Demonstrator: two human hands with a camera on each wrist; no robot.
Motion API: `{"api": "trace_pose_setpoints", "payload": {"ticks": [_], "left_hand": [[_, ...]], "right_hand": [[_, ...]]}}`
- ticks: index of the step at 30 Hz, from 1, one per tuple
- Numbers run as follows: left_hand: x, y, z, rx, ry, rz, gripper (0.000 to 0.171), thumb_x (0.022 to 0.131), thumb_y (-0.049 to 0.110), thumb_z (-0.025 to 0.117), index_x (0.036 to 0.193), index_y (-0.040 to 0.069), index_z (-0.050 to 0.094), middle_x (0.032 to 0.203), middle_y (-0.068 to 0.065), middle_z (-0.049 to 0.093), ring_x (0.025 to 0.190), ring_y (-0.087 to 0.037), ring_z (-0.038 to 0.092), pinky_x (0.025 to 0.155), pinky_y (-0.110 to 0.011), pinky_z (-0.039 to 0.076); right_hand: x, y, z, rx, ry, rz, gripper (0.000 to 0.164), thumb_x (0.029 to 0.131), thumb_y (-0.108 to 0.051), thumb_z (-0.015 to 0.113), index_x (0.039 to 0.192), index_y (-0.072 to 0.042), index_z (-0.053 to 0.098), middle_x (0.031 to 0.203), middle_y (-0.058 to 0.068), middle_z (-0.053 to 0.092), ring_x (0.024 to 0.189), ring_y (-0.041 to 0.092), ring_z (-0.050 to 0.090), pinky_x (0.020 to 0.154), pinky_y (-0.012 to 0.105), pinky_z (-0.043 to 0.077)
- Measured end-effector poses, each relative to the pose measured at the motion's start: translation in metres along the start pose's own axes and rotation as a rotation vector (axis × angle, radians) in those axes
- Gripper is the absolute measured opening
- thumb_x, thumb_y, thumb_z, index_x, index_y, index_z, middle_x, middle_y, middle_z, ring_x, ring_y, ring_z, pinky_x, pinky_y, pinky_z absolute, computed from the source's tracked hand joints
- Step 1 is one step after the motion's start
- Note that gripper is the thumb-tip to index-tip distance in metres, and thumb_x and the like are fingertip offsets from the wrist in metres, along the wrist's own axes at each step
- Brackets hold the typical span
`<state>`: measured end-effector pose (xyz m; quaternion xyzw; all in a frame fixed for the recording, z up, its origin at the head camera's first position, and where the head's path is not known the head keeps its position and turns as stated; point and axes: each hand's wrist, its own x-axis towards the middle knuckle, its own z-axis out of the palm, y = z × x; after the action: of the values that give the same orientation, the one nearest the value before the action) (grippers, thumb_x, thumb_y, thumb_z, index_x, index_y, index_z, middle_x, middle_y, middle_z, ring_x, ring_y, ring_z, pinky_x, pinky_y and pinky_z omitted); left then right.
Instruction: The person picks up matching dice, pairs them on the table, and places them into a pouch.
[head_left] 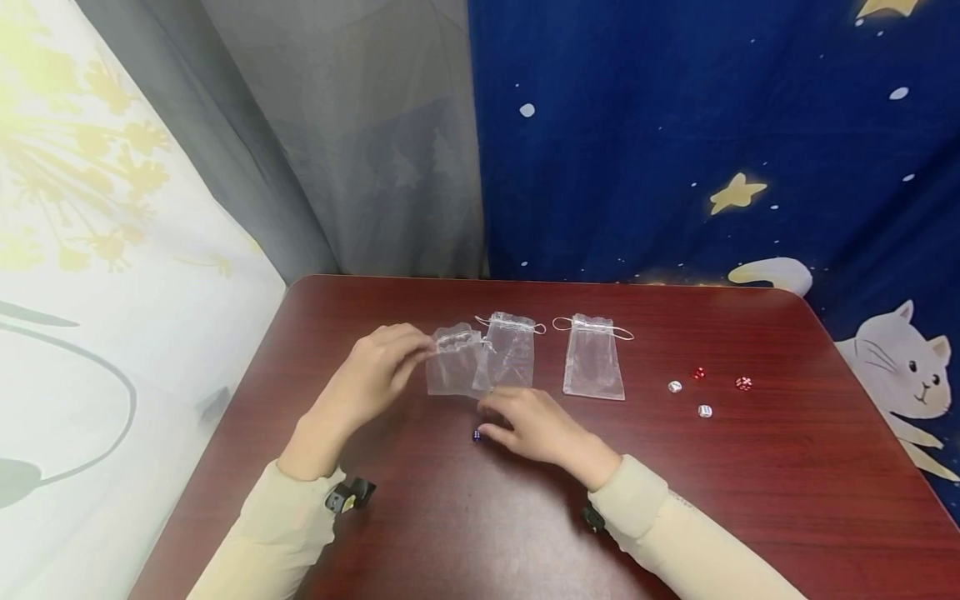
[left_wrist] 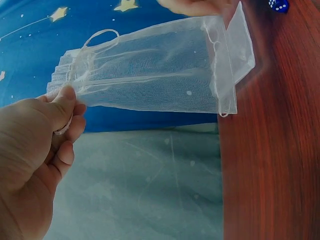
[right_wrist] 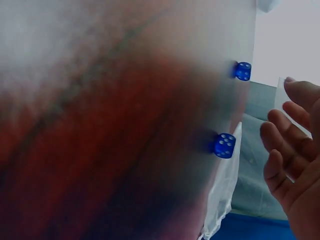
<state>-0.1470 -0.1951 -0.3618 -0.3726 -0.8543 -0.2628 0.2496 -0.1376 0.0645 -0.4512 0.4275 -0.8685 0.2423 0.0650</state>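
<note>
left hand (head_left: 375, 372) is pinching the gathered drawstring end of a sheer white bag (left_wrist: 150, 65) between thumb and fingers; right hand (head_left: 532, 425) is staying unclosed, fingers loosely bent, thumb apart, apparently gripping nothing; can't tell if its fingertips are touching the mesh. for good handling, the pinch should be landing lightly on the gathered band, as thin mesh could be creasing or snagging; the right thumb should be avoiding the two blue dice (right_wrist: 225, 146), one showing just beside it in the head view, since a bump could be rolling them. held bag is sitting left of table centre, partly overlapping a second bag (head_left: 513, 357). it's looking see-through, rectangular, finely woven, a pale cord looping out near the ruffle. third bag (head_left: 594, 362) is lying apart rightward; two white dice (head_left: 705, 411) and two red dice (head_left: 743, 383) are resting farther right on the dark red table (head_left: 510, 533).
</note>
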Motion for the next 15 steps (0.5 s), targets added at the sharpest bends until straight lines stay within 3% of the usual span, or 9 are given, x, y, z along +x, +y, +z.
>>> {"api": "trace_pose_setpoints", "payload": {"ticks": [8,15], "left_hand": [[-0.001,-0.0032,0.0012,-0.014,-0.011,-0.001,0.015,0.085,-0.005,0.077,0.098,0.002,0.074,0.092,-0.006,0.073,0.086,-0.024,0.068,0.079,-0.042,0.057],[-0.0024,-0.0057,0.0031,-0.007,-0.004,0.001,0.016,0.083,-0.005,0.078,0.097,0.002,0.074,0.091,-0.005,0.072,0.084,-0.023,0.067,0.078,-0.041,0.056]], "right_hand": [[0.0018,0.0006,0.0061,-0.028,-0.082,0.003,0.022,0.093,-0.03,0.075,0.107,-0.013,0.073,0.094,-0.004,0.066,0.078,0.007,0.06,0.072,0.031,0.055],[0.0059,-0.0013,0.0092,-0.063,-0.146,-0.014,0.02,0.092,-0.031,0.076,0.104,-0.015,0.074,0.098,-0.005,0.068,0.089,0.011,0.066,0.08,0.032,0.057]]}}
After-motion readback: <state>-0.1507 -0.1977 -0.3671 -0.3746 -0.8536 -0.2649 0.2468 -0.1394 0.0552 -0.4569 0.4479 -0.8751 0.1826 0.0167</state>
